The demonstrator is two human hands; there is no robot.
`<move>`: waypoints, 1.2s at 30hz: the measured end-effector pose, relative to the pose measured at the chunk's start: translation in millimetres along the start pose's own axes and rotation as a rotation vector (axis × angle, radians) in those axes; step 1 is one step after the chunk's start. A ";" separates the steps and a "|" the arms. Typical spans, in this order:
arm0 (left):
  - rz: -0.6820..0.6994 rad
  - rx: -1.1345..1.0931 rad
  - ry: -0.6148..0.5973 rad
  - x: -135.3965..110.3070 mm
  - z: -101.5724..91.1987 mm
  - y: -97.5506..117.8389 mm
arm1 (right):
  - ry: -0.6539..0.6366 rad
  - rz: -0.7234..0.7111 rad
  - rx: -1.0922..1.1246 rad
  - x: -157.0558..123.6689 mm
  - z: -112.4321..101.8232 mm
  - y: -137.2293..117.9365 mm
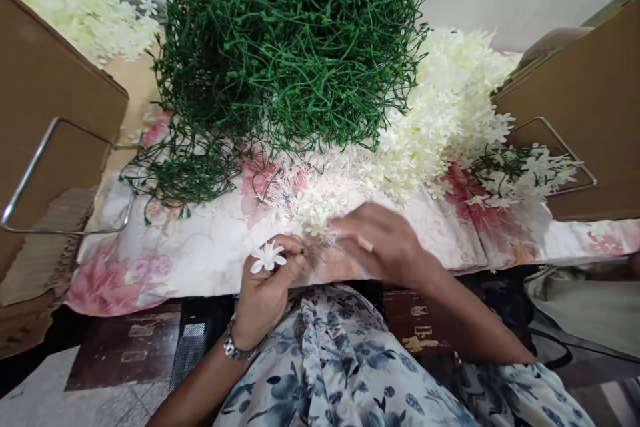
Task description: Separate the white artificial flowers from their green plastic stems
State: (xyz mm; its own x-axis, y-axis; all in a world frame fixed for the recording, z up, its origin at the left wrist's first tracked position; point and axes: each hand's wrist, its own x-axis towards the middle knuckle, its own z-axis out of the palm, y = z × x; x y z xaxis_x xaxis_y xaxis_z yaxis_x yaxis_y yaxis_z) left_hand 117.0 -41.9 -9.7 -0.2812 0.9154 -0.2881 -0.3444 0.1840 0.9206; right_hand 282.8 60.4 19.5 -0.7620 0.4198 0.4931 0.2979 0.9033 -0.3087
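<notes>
White cloth [200, 240] printed with pink flowers: the work surface, running under both your hands and out to either side. On it, straight beyond your hands, a tall heap of green plastic-looking stems [295, 47]. Cardboard boxes flank you: one left box [55, 73] out past your left hand, one right box [580, 100] out past your right, each with a bent wire frame [31, 170] in front of it. Beyond your right hand, a cream blossom heap [440, 113] touches the right flank of the green heap. Beyond and left of your left hand, a smaller green tangle [193, 167]. Farther right of your right hand, a white-flowered sprig [525, 173] lies against the wire.

Your right hand [383, 240] is motion-blurred, fingers bent, their tips at a small blossom cluster [320, 210] between and just beyond your hands; whether they grip a blossom, cannot tell. Your left hand [265, 287] pinches thumb to forefinger; a tiny green tip [302, 251] shows at the pinch. One open white flower [268, 257] sits above the back of that hand, near its knuckles; its stem is hidden.
</notes>
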 end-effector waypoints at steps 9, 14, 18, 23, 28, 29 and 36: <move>-0.026 -0.169 0.030 14.8 7.3 9.9 | -0.204 0.131 -0.111 13.2 12.7 45.1; -0.048 -0.149 0.016 17.6 7.4 7.2 | -0.011 0.090 -0.060 8.3 14.9 45.0; -0.035 -0.143 0.024 17.6 10.3 7.5 | 0.050 0.169 -0.005 -3.0 -2.3 44.9; -0.029 -0.114 0.004 15.0 13.8 0.2 | -0.238 0.193 -0.037 -32.4 -17.7 51.6; 0.011 -0.028 -0.043 14.4 16.2 -8.6 | -0.325 0.281 -0.106 -53.5 -21.2 52.2; 0.015 -0.022 -0.043 14.7 16.8 -9.1 | -0.296 0.301 -0.101 -55.5 -22.9 50.0; -0.013 -0.026 -0.018 15.6 22.2 -8.0 | -0.064 0.431 -0.094 -59.2 -15.1 19.8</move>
State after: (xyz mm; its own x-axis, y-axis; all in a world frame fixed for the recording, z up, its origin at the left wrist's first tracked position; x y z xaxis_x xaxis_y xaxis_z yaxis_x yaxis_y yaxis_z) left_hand 135.2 -21.1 -15.7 -0.2605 0.9192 -0.2953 -0.3712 0.1869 0.9095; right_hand 342.5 54.7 -3.5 -0.5896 0.7565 0.2830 0.6452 0.6520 -0.3983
